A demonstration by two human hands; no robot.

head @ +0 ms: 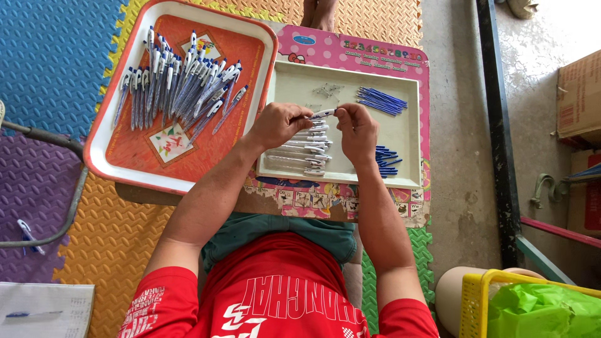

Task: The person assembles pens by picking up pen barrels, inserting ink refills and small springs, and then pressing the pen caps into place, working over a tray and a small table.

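Note:
My left hand (278,122) and my right hand (357,128) hold one white pen barrel (323,114) between them, each gripping an end, above a cream tray (407,100). Under my hands lies a row of white pen barrels (307,147). Blue ink refills (382,100) lie at the tray's far right, more blue refills (387,161) by my right wrist, and small metal springs (328,91) at the far middle. An orange tray (125,150) to the left carries several finished blue-and-white pens (178,87).
The trays rest on a low pink-edged board (375,50) over colourful foam floor mats (50,56). A yellow basket with a green bag (532,307) stands near right, cardboard boxes (579,94) far right, a notebook (44,310) near left.

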